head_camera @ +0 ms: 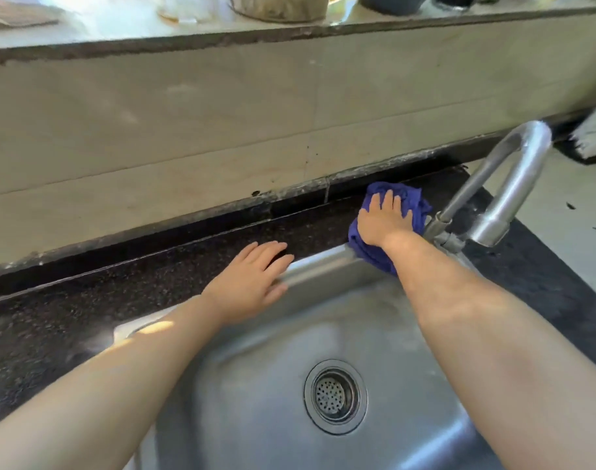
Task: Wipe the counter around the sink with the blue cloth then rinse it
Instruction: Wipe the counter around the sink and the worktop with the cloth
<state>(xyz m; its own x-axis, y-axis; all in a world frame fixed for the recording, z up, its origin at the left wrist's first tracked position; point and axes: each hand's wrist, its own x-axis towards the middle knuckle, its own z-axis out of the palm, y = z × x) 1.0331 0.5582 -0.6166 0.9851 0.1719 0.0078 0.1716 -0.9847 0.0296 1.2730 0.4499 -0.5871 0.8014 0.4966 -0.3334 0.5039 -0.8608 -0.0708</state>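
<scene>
A bunched blue cloth (413, 201) lies on the dark speckled counter (174, 266) behind the steel sink (255, 385), close to the base of the tap (513, 184). My right hand (383, 220) presses flat on the cloth with straight fingers, and part of the cloth hangs over the sink's back rim. Further left, my left hand (252, 278) rests flat with spread fingers on the sink's back rim and the counter strip. The sink basin is bare, and its round drain strainer (335, 396) is visible.
A pale tiled wall (188, 130) rises right behind the narrow counter strip, topped by a ledge (289, 25) with pots and containers. The curved steel tap arches over the sink's right corner. Dark counter continues to the right beside a pale floor (561, 212).
</scene>
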